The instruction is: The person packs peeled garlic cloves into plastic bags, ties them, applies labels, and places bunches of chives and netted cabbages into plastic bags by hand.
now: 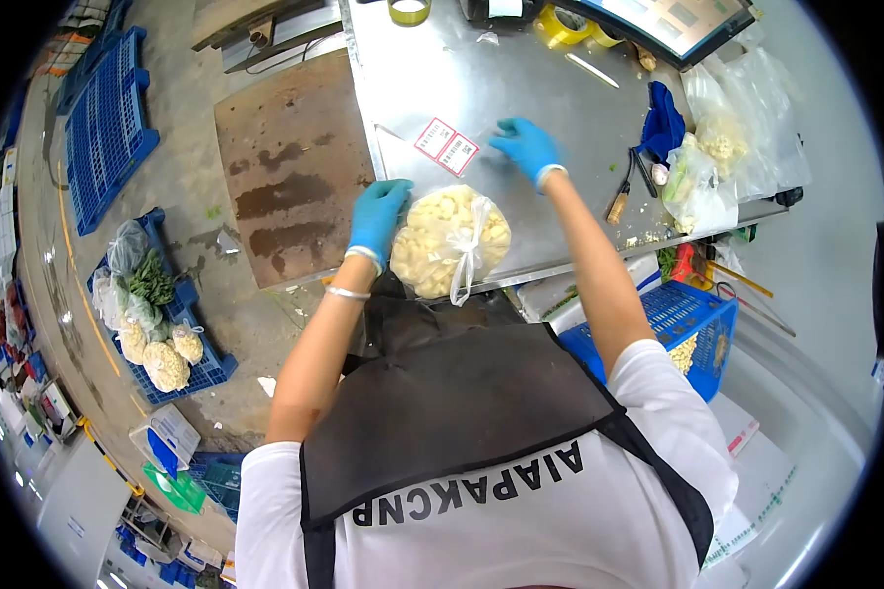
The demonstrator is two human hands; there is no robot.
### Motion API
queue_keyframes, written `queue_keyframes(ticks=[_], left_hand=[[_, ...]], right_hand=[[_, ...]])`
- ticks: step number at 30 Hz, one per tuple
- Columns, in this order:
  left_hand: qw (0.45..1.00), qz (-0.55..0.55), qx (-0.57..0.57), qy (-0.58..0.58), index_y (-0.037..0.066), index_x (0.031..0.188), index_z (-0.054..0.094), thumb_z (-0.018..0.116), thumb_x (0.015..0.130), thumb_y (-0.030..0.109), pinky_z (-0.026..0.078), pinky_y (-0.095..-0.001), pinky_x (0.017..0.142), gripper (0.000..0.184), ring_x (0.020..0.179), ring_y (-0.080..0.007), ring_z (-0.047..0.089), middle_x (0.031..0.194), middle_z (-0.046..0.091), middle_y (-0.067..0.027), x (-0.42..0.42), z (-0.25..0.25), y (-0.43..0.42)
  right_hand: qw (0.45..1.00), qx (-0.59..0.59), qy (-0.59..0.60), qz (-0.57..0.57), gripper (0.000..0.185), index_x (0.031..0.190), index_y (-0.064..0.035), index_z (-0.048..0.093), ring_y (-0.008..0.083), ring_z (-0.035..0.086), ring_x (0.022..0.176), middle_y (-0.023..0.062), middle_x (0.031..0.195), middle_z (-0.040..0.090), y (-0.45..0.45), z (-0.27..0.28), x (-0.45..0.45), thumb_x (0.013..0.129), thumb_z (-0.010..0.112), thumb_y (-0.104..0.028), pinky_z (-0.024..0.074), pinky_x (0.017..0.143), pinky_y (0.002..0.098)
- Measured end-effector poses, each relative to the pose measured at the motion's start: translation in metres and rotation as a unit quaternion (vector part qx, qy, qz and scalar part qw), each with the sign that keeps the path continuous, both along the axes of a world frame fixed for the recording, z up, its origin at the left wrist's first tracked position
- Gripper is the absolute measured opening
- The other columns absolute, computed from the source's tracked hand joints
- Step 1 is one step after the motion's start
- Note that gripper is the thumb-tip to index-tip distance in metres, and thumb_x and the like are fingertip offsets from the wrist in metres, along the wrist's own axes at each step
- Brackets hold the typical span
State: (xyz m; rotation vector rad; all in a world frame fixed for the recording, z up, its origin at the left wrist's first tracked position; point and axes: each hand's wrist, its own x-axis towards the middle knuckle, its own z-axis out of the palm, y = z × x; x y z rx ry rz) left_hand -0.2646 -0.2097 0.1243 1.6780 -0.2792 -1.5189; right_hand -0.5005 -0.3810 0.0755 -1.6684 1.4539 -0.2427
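Observation:
A knotted clear plastic bag of what look like peeled garlic cloves sits at the near edge of the metal table, its white twisted neck facing up. My left hand, in a blue glove, lies along the bag's left side with its fingers stretched out; whether it presses on the plastic I cannot tell. Beyond the bag, a red-bordered sheet of two printed labels lies flat. My gloved right hand is just right of the labels, fingers extended and apart, holding nothing visible.
On the metal table are a wooden-handled tool, a blue cloth, plastic bags, tape rolls and a screen. A blue basket stands below right. Bagged vegetables fill a crate at left.

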Motion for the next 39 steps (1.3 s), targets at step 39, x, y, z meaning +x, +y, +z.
queue_keyframes(ticks=[39], left_hand=[[0.961,-0.05,-0.062,-0.265,-0.004,0.092,0.057,0.074,0.077,0.024,0.049,-0.0322,0.068,0.036,0.074,-0.0171,0.06,0.082,0.064,-0.0127,-0.007,-0.018,-0.021]], right_hand=[[0.86,-0.504,-0.073,0.041,0.012,0.091,-0.0106,0.07,0.0238,0.06,0.071,0.0054,0.08,0.064,0.065,0.081,-0.007,0.08,0.067,-0.011,0.0475,0.068,0.0361]])
